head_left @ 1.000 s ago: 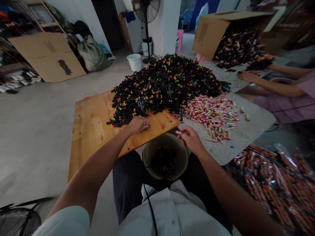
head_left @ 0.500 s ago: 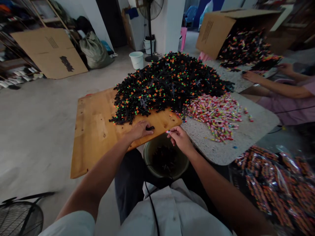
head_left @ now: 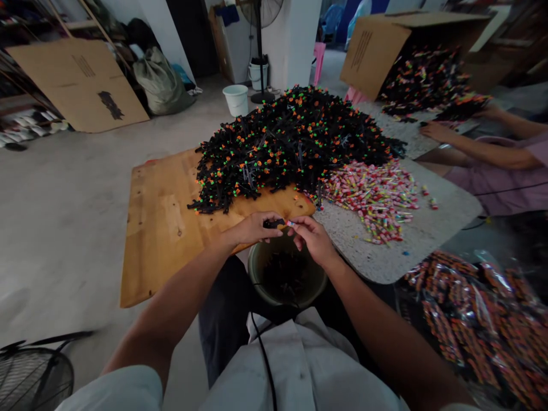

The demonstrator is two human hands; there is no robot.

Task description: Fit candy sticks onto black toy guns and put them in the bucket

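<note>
My left hand [head_left: 254, 229] is closed on a small black plastic piece [head_left: 274, 224] near the board's front edge. Between the fingertips of my right hand [head_left: 315, 238] is a small pink-and-white tube [head_left: 290, 224]. The two pieces meet end to end or nearly so; whether they touch I cannot tell. Below both hands, a bucket [head_left: 253, 277] between my legs holds dark pieces. A large heap of black plastic pieces [head_left: 291, 140] with orange and green tips lies on the wooden board [head_left: 156, 245]. To its right is a pile of small pink tubes [head_left: 370, 191].
The tubes rest on a speckled tabletop [head_left: 381, 265]. At the right, a co-worker's hand [head_left: 435, 132] is beside a tipped cardboard box [head_left: 372, 54] spilling similar pieces. Clear bags of orange-and-black items [head_left: 475, 319] lie lower right. A fan [head_left: 34, 371] stands at lower left.
My left hand has come away from the heap, moving right with the black piece. My right hand has moved left with the tube, so the hands are now close together over the bucket.
</note>
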